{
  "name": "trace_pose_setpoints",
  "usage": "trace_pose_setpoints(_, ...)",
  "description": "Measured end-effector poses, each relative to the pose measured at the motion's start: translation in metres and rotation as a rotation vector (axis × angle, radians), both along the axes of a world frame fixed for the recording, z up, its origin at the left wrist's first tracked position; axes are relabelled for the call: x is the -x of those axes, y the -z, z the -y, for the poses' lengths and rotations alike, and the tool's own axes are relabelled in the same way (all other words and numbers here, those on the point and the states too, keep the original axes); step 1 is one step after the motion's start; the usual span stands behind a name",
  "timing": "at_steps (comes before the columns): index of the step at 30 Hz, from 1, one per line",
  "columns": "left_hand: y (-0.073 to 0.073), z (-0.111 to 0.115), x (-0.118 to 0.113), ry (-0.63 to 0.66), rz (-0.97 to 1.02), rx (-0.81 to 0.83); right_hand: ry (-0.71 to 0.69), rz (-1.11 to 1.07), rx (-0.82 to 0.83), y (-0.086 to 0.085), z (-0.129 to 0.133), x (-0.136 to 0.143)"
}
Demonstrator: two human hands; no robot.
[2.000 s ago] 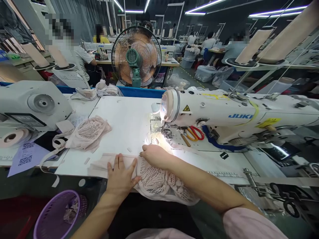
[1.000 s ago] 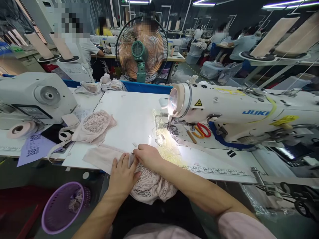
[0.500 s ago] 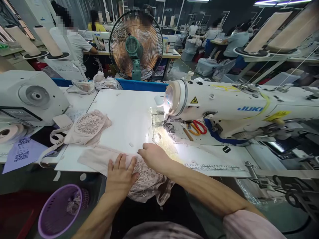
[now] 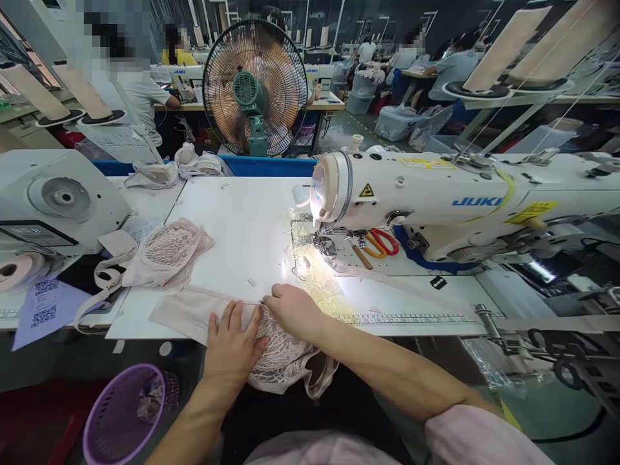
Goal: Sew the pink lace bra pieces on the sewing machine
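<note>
My left hand (image 4: 232,342) lies with spread fingers on a pale pink lace bra piece (image 4: 283,358), pressing it on the front edge of the table. The piece's plain fabric band reaches left past the fingers, while its lace cup hangs over the edge towards my lap. My right hand (image 4: 293,310) is closed at the upper edge of the lace, just right of my left fingertips. A small dark tip pokes out from its fingers against the fabric; what it belongs to is hidden in the hand.
A sewing machine (image 4: 387,187) stands at the right, with red-and-orange-handled scissors (image 4: 382,243) beneath its arm. Another lace bra piece (image 4: 169,248) with straps lies left. Behind the table is a large fan (image 4: 285,77); a purple basket (image 4: 97,413) stands on the floor.
The view has shifted slightly. My right hand and the dark tip have moved a little left, closer to my left fingers. My left hand stays on the fabric.
</note>
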State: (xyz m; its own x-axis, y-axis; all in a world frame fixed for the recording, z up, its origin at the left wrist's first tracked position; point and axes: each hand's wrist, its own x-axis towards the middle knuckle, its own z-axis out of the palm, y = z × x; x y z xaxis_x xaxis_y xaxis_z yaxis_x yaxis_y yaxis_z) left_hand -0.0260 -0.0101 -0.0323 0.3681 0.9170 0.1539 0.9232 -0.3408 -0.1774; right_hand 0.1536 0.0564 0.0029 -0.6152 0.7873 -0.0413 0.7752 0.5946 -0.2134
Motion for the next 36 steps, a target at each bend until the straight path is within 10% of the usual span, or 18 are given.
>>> trace_pose_setpoints(10,-0.016,-0.004,-0.003,-0.009,0.059,0.027,0.291,-0.373,0.213,-0.013,0.030,-0.026)
trace_pose_setpoints(19,-0.020,-0.027,0.000,-0.084,0.114,0.029,0.309,-0.801,0.185,0.019,0.064,-0.027)
trace_pose_setpoints(36,-0.004,-0.019,-0.006,0.224,0.033,-0.090,0.253,-0.160,0.023,0.001,0.007,-0.004)
